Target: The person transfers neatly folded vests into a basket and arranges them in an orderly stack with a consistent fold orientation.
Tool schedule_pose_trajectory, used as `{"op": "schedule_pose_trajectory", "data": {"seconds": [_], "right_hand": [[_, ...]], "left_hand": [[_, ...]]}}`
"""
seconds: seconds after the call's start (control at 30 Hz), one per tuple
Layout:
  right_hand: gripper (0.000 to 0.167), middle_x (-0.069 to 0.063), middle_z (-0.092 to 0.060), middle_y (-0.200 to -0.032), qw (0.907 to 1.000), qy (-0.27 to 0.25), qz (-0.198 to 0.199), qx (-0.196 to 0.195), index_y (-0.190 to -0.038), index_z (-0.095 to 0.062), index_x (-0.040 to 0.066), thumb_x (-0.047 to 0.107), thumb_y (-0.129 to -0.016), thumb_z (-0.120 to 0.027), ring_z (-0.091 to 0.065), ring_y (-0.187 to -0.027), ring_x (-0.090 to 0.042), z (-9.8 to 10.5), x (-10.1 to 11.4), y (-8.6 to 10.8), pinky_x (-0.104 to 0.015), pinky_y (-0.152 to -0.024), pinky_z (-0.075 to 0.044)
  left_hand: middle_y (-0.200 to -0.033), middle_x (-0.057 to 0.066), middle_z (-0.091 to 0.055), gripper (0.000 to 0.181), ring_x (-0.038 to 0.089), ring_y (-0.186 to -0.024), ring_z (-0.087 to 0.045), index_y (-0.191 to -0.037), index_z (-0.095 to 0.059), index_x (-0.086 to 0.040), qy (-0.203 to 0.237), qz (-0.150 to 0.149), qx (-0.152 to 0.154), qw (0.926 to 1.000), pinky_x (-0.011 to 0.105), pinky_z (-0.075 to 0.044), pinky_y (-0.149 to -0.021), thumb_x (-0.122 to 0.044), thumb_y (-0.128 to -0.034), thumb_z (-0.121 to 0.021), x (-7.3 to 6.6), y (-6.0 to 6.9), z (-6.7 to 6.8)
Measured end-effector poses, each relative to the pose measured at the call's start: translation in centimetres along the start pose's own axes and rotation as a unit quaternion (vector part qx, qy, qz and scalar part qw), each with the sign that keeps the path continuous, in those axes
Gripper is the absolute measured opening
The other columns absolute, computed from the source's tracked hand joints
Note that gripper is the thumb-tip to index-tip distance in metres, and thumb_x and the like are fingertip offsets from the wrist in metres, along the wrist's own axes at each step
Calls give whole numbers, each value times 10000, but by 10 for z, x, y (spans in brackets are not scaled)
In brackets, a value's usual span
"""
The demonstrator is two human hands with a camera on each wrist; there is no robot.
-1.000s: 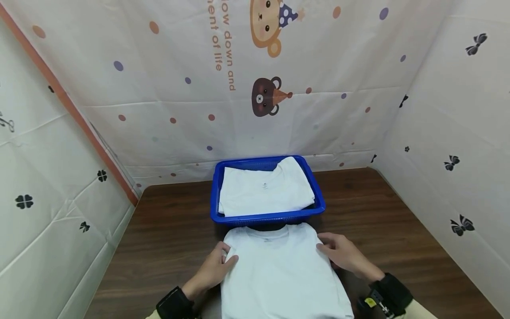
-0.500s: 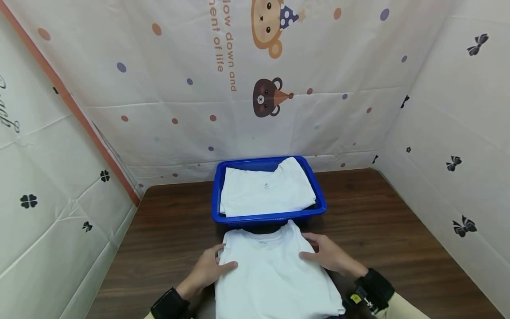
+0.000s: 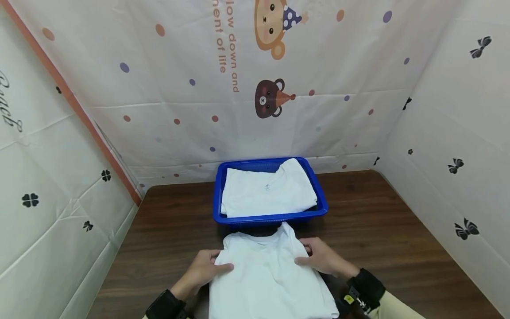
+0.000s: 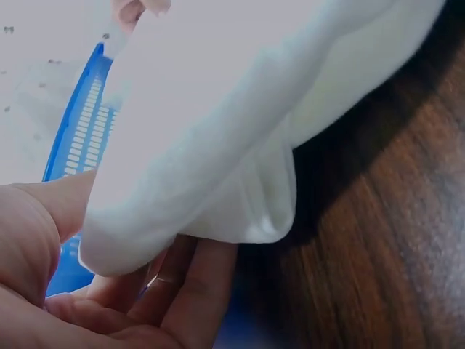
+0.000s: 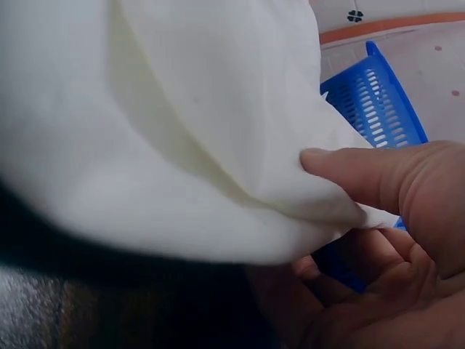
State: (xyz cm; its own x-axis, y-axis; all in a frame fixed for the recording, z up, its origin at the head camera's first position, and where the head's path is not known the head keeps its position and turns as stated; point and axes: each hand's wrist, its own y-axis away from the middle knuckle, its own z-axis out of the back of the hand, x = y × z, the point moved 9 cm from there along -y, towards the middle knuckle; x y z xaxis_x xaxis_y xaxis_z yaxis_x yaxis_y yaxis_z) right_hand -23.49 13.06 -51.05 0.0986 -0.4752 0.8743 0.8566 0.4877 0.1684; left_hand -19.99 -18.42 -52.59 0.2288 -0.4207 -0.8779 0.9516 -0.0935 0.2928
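Note:
A white T-shirt [image 3: 267, 279], its sides folded in, is spread between my two hands in front of the basket. My left hand [image 3: 202, 269] pinches its left edge, thumb on top and fingers beneath, as the left wrist view shows. On the opposite edge my right hand [image 3: 324, 258] grips the cloth the same way, thumb above and fingers under. In both wrist views the shirt's edge [image 4: 182, 182] stands off the wood. The collar points toward the basket, with its right shoulder peaked. The shirt's lower end runs out of the head view.
A blue plastic basket [image 3: 217, 195] with slotted walls stands at the table's back, against the printed curtain [image 3: 179, 146]. Another folded white T-shirt [image 3: 267, 192] lies in it. The brown wooden table [image 3: 171, 221] extends to both sides, bounded by hanging sheets.
My right hand has moved inward to the left, and the shirt between my hands has narrowed and bunched at the right shoulder. Both hands and the shirt have shifted slightly toward me.

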Motion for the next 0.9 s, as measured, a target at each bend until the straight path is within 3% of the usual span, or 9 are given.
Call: {"op": "schedule_pose_trajectory", "data": {"seconds": [0.1,0.27,0.47,0.63,0.8,0.87,0.9], "right_hand": [[329,-75,-728,-1035,9999,9,117,-16,-1221,-672,6,134,-933,-766,-648,-826,-192,1,1,0,-311,-682,-570],[359,-119,-689,-1130,9993,-81,351,86,-1296,-595,-11,118,-980,-706,-646,-940,-223,0,4,0,-329,-734,-573],[401,-172,-590,-1267,9966,-375,668,288,-1400,-483,-25,143,-1054,-597,-592,-1096,-276,-1,11,3,-335,-829,-555],[475,-204,-506,-1394,9952,-530,754,336,-1483,-395,-13,178,-1079,-556,-564,-1198,-298,-2,12,5,-320,-896,-542],[625,-263,-533,-1354,9936,-940,554,297,-1587,-218,94,180,-1076,-566,-675,-1060,-280,0,9,8,-369,-810,-590],[711,-277,-466,-1453,9936,-897,643,254,-1636,-128,154,168,-1075,-565,-680,-1054,-300,1,10,9,-361,-817,-592],[743,-273,-422,-1509,9940,-790,727,224,-1651,-100,190,163,-1073,-567,-655,-1112,-308,2,11,10,-344,-851,-581]], "left_hand": [[-1271,228,-672,735,213,-982,-696,-1357,-554,165,214,116,135,9996,382,-604,-800,-323,-883,-831,4,1,2],[-1122,191,-733,745,236,-840,-735,-1401,-477,195,812,168,515,9952,385,-614,-722,-308,-939,-772,8,2,2],[-1287,170,-637,723,222,-1049,-669,-1475,-369,172,1213,63,1018,9874,381,-587,-869,-327,-1031,-645,5,4,1],[-1239,165,-644,645,238,-1070,-650,-1509,-307,103,1615,-145,1540,9747,359,-551,-895,-295,-1074,-568,0,7,-2],[-1052,189,-726,702,277,-942,-712,-1558,-161,-59,1685,-151,1664,9714,364,-561,-836,-232,-1051,-615,-1,9,-2],[-1140,242,-700,765,348,-948,-720,-1588,-132,-160,1619,-176,1633,9730,439,-572,-856,-210,-1029,-653,-2,8,-3],[-1270,249,-652,781,366,-1047,-693,-1603,-148,-194,1549,-229,1631,9741,503,-546,-933,-209,-1020,-666,-3,7,-3]]}}
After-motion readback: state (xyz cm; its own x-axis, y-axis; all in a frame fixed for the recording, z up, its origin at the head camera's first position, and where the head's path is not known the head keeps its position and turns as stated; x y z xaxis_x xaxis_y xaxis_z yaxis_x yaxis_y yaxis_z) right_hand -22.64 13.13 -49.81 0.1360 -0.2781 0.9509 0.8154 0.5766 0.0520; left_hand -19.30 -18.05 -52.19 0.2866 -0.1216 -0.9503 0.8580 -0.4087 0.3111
